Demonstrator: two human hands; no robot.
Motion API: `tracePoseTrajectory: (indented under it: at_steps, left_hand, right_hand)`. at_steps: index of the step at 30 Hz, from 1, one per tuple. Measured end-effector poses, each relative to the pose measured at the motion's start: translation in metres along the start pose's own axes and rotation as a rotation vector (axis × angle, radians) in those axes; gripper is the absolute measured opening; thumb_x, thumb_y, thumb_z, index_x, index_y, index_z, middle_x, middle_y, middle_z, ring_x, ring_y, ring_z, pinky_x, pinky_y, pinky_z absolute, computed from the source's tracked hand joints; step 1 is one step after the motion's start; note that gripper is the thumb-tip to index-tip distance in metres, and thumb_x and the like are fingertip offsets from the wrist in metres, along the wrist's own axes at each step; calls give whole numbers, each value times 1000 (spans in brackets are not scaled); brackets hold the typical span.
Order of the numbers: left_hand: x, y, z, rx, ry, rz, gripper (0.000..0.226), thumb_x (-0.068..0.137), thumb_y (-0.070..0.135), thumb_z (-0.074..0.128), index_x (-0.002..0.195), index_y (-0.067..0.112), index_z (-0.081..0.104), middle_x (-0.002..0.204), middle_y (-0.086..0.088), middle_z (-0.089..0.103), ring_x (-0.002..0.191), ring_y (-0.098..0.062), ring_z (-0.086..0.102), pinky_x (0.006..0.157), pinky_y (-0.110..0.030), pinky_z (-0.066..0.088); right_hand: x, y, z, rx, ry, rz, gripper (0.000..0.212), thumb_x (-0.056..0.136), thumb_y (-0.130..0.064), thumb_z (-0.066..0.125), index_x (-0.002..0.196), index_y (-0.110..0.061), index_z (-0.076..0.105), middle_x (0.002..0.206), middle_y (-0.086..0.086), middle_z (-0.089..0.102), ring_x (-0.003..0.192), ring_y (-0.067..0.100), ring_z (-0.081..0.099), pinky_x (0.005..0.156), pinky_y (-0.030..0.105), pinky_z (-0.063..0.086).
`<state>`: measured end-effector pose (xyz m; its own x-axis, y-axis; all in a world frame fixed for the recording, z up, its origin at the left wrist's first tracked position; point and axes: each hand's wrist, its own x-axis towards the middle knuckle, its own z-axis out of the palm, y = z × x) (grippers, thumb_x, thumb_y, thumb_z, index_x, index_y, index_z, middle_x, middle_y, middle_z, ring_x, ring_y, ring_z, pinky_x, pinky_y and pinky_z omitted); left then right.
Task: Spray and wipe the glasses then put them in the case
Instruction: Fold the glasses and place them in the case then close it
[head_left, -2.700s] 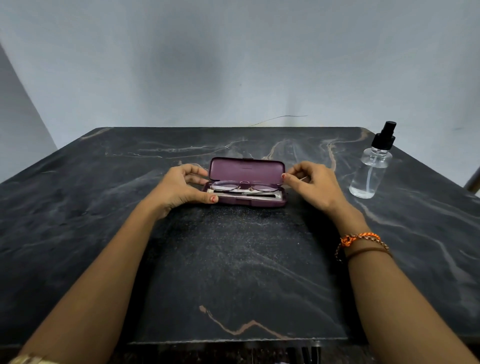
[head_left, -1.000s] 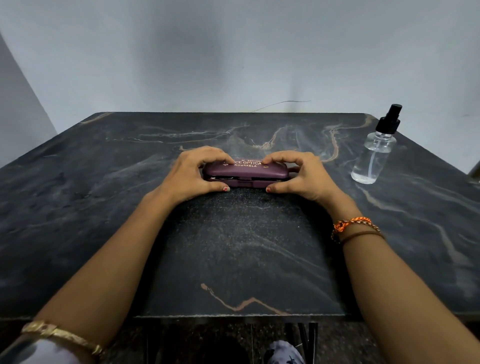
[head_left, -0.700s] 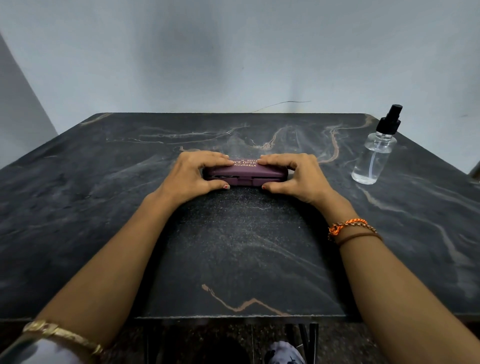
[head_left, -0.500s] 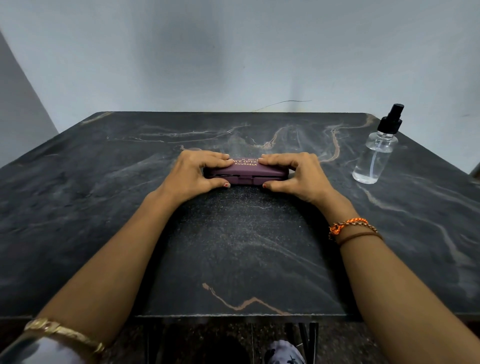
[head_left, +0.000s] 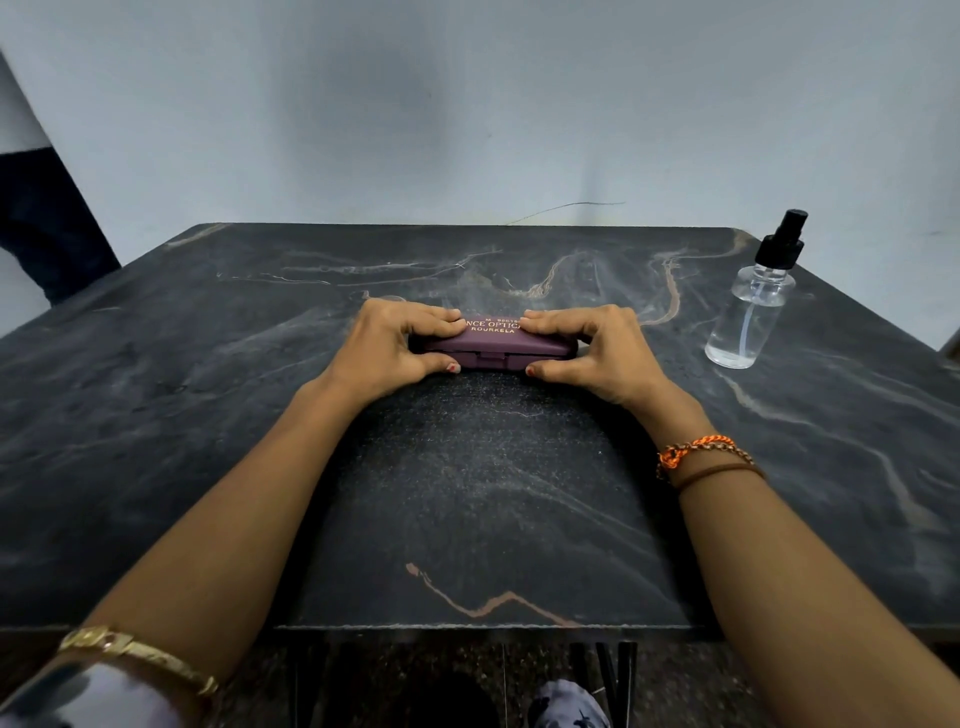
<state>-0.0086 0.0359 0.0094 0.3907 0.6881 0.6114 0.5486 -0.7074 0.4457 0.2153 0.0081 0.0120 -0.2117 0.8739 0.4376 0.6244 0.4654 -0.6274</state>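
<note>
On the table (head_left: 208, 415), left hand (head_left: 387, 345) and right hand (head_left: 597, 353) grip the closed case (head_left: 493, 343), fingers (head_left: 431, 325) curled over its lid.

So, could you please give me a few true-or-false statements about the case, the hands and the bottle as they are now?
1. The case is closed. True.
2. The left hand holds the bottle. False: it grips the case's left end.
3. The right hand grips the case's right end. True.
4. The bottle lies on its side. False: it stands upright, right of the case.
5. The bottle's cap is white. False: it is black.
</note>
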Motion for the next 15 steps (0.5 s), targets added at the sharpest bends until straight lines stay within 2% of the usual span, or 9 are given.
tracePoseTrajectory:
  at_steps: [5,10,15]
  left_hand:
    - [-1,0,1,-12,8,-12,44,55,-6,83,95,-12,66,102,-27,65,97,-19,59,88,-6,41]
    - [-2,3,0,-3,8,-5,41,55,-5,83,93,-11,67,101,-26,66,95,-20,60,88,-27,45]
    - [-3,2,-1,-26,-9,-31,43,52,-1,86,92,-6,70,101,-21,68,95,-25,63,87,-29,47]
  right_hand:
    - [1,1,1,1,4,-5,47,61,-2,80,106,-2,67,113,13,67,109,10,58,100,20,41]
    - [0,0,2,20,2,-2,45,62,-1,80,105,-1,67,113,15,67,106,8,58,99,19,41]
    - [0,2,3,35,16,25,44,62,0,79,105,-5,68,114,10,67,105,9,59,93,6,40]
